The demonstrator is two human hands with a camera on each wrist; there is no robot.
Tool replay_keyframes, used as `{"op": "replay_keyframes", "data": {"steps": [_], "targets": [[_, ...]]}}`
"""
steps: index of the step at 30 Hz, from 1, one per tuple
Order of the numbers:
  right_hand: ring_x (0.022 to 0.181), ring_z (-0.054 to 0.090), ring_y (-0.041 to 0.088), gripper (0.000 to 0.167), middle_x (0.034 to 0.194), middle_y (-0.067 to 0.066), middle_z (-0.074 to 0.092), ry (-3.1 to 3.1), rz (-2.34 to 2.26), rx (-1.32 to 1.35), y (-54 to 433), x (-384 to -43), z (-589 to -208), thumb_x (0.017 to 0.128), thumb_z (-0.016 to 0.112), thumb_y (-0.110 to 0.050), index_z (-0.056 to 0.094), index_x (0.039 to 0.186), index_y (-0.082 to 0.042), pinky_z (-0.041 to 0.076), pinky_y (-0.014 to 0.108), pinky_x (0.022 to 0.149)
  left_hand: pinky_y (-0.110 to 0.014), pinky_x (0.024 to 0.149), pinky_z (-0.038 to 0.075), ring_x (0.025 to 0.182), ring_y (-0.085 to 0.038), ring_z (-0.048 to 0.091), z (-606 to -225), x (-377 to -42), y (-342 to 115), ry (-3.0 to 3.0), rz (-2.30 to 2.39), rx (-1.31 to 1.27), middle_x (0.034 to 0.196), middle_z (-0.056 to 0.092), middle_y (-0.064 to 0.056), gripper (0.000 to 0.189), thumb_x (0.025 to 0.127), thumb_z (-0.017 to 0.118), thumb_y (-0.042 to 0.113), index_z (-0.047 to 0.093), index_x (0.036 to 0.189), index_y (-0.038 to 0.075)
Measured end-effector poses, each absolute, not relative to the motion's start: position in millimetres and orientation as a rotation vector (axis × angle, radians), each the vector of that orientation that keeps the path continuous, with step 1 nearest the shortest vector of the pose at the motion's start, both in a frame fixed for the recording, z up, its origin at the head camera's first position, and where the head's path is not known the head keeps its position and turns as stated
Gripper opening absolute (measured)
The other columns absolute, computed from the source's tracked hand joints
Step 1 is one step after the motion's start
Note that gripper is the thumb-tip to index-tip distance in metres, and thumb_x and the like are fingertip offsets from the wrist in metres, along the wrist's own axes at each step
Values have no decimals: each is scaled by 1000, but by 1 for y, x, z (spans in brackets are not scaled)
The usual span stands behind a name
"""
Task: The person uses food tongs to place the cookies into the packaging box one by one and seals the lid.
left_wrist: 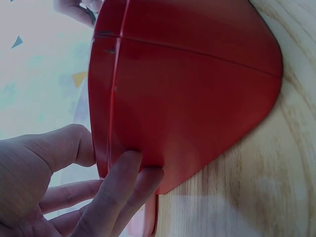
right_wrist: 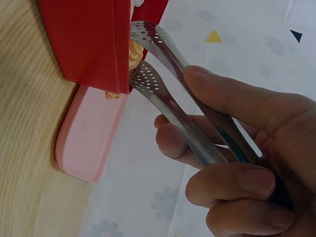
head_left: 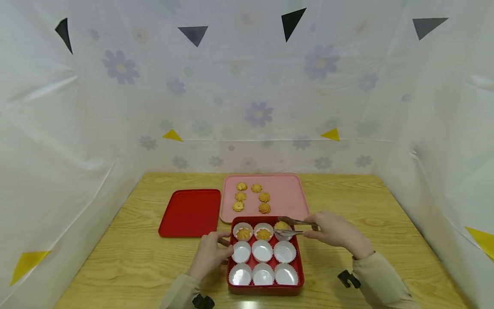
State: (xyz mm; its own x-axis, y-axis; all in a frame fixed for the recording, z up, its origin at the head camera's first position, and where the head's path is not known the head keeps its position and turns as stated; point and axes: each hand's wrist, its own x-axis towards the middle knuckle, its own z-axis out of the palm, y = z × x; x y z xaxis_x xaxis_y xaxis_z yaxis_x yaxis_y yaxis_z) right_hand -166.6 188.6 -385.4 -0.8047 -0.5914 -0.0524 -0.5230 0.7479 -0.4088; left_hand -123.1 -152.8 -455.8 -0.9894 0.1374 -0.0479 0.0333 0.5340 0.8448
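Note:
A red box (head_left: 264, 290) holds white paper cups (head_left: 262, 250) in rows of three. In its far row, the left and middle cups each hold a cookie (head_left: 243, 234). My right hand (head_left: 335, 231) grips metal tongs (head_left: 297, 222), whose perforated ends lie on either side of another cookie (head_left: 282, 225) at the far right cup. From the right wrist view, I cannot tell how firmly the tong ends (right_wrist: 145, 79) squeeze it. On the box's left side, my left hand (head_left: 210, 253) holds the wall, thumb at the rim and fingertips (left_wrist: 129, 160) against the outer face.
Beyond the box lies a pink tray (head_left: 287, 193) with several cookies (head_left: 264, 197) on its left half. A flat red tray or lid (head_left: 193, 212) lies to its left on the wooden table (head_left: 127, 257). White patterned sheeting (head_left: 254, 86) encloses the back and sides.

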Motion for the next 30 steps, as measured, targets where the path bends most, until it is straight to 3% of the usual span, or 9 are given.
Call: {"op": "replay_keyframes", "data": {"steps": [5, 9, 13, 18, 22, 27, 30], "targets": [[54, 30, 2, 16, 60, -9, 37, 2793, -539, -840, 183, -166, -384, 92, 71, -20, 63, 79, -17, 27, 18, 51, -28, 56, 62, 72, -21, 73, -456, -123, -152, 2636, 1477, 139, 98, 75, -23, 44, 83, 71, 2, 65, 125, -9], [55, 35, 2, 6, 63, -8, 49, 2832, -500, -852, 178, -165, -383, 90, 74, -19, 71, 91, -14, 29, 18, 52, -28, 56, 62, 73, -21, 73, -456, -123, -152, 2642, 1465, 135, 99, 75, -23, 44, 83, 71, 3, 65, 125, -9], [67, 60, 8, 23, 87, -1, 74, 2872, -438, -892, 172, -165, -379, 89, 76, -21, 74, 110, -13, 44, 23, 56, -28, 56, 62, 71, -21, 73, -456, -123, -151, 2634, 1465, 121, 99, 75, -24, 44, 84, 70, 2, 64, 126, -9], [88, 73, 22, 37, 107, 6, 77, 2901, -353, -866, 164, -163, -374, 86, 79, -21, 70, 122, -16, 53, 28, 60, -30, 56, 63, 70, -21, 73, -456, -123, -152, 2623, 1475, 121, 99, 75, -24, 45, 84, 70, 2, 64, 126, -9], [84, 71, 19, 32, 105, 5, 78, 2912, -295, -809, 160, -161, -371, 85, 80, -21, 72, 115, -16, 51, 27, 57, -28, 56, 62, 71, -21, 73, -455, -122, -151, 2640, 1466, 127, 98, 75, -23, 44, 84, 71, 3, 65, 126, -9], [70, 64, 11, 12, 97, 5, 78, 2911, -253, -732, 155, -159, -368, 84, 81, -21, 73, 91, -14, 47, 26, 53, -28, 56, 62, 74, -21, 73, -455, -122, -151, 2649, 1459, 116, 99, 75, -23, 44, 84, 71, 3, 65, 125, -8], [65, 57, 8, 13, 92, 4, 76, 2917, -219, -713, 153, -159, -367, 83, 81, -21, 71, 85, -13, 45, 25, 51, -28, 57, 63, 76, -22, 73, -456, -122, -152, 2651, 1456, 127, 99, 75, -22, 44, 83, 72, 3, 65, 125, -8]]}}
